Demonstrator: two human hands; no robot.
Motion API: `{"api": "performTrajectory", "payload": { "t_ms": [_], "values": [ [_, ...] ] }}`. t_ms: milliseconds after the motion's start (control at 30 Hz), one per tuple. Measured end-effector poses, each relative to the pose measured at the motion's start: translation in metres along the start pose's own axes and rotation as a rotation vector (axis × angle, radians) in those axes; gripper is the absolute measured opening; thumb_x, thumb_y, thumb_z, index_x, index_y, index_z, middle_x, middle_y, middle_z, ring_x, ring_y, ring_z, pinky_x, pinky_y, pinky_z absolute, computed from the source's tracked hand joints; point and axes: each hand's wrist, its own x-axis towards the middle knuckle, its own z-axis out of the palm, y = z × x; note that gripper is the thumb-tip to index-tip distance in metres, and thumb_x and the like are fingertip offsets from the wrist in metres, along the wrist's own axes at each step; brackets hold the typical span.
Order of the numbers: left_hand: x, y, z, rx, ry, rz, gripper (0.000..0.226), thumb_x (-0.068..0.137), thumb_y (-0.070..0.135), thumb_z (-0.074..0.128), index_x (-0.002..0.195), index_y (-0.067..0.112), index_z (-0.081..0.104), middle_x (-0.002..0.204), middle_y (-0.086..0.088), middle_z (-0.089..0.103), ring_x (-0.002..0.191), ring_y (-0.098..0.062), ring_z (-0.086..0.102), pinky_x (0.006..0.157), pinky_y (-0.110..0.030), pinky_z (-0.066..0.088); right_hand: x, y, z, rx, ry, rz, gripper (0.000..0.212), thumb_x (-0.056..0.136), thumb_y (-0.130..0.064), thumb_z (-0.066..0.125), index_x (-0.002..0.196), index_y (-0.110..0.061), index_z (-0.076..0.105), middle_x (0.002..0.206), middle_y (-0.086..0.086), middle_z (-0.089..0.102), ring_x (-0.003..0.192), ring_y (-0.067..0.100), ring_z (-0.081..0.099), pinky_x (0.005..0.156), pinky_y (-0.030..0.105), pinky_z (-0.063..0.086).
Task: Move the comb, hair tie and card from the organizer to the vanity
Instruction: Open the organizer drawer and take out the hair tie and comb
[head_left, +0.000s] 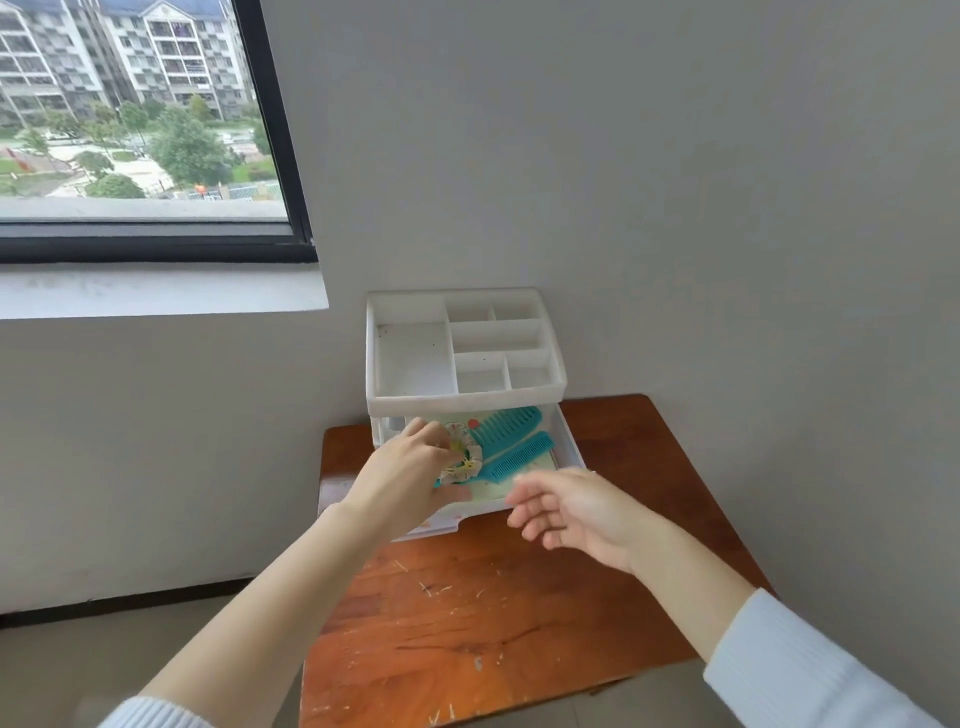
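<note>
A white plastic organizer (462, 400) stands at the back of the brown wooden vanity (467, 613), its lower drawer (569, 441) pulled out. Inside the drawer lie a teal comb (511, 441), a flowered fabric hair tie (464, 460) and a pale card (524, 475) under them. My left hand (410, 475) reaches into the drawer with its fingertips on the hair tie; whether it grips it I cannot tell. My right hand (571, 512) hovers at the drawer's front right corner, fingers apart and holding nothing.
The organizer's top tray has several bare compartments (415, 358). A grey wall stands behind and to the right. A window (135, 114) with a sill is at the upper left. The vanity's scratched top lies in front of the drawer.
</note>
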Motion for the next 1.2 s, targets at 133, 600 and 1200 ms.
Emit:
{"api": "performTrajectory", "payload": {
  "t_ms": [133,600,1200],
  "values": [
    [0.016,0.008,0.000,0.057,-0.077,-0.044,0.038,0.086,0.032,0.062,0.121,0.016,0.064,0.115,-0.001,0.058,0.111,-0.020,0.046,0.080,-0.034,0.055,0.011,-0.026,-0.005,-0.009,0.141,-0.171,0.021,0.088,-0.024,0.056,0.089,-0.008,0.070,0.072,0.004,0.068,0.064,0.013,0.059,0.059,0.026,0.045],
    [0.010,-0.017,-0.040,-0.458,0.403,-0.346,0.019,0.093,0.025,0.053,0.107,0.015,0.062,0.087,0.000,0.071,0.069,-0.019,0.067,0.068,-0.036,0.059,0.072,-0.040,0.040,-1.145,0.021,-0.335,0.055,0.076,-0.010,0.067,0.127,-0.027,0.051,0.125,-0.005,0.055,0.107,0.017,0.055,0.090,0.033,0.052],
    [0.020,-0.037,-0.031,-0.492,0.412,-0.442,0.018,0.093,0.021,0.054,0.104,0.014,0.066,0.081,0.003,0.065,0.073,-0.020,0.062,0.068,-0.031,0.052,0.084,-0.064,0.062,-1.813,-0.096,-0.609,0.031,0.073,-0.031,0.068,0.097,-0.017,0.055,0.086,0.002,0.064,0.070,0.019,0.055,0.059,0.032,0.051]
  ]
}}
